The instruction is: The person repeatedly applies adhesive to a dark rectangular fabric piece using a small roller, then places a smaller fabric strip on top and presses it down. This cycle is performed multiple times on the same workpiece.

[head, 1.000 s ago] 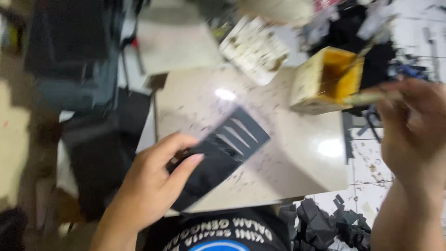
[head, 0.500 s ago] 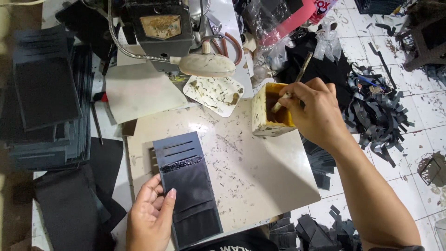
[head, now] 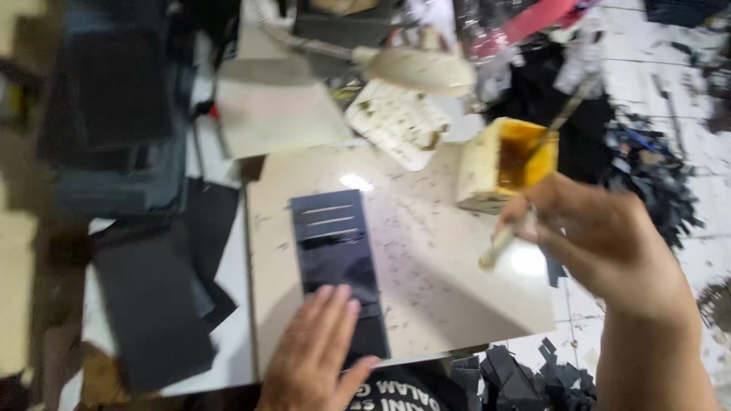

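A pale, speckled work slab [head: 426,251] fills the centre of the frame, ringed by dark material scraps. At lower centre, the left hand [head: 316,358] is laid flat, fingers open, on a black slotted panel [head: 335,262]. At right, the right hand [head: 601,236] is closed around a brush [head: 506,236], just below a yellow-stained glue tub [head: 506,164].

One package is visible: an open box-shaped container [head: 504,164] with pale cream outer walls and a yellow-amber stained interior. It stands at the far right part of the tabletop [head: 449,281], tilted slightly. No labels, signs or screens can be made out; the upper background is blurred.
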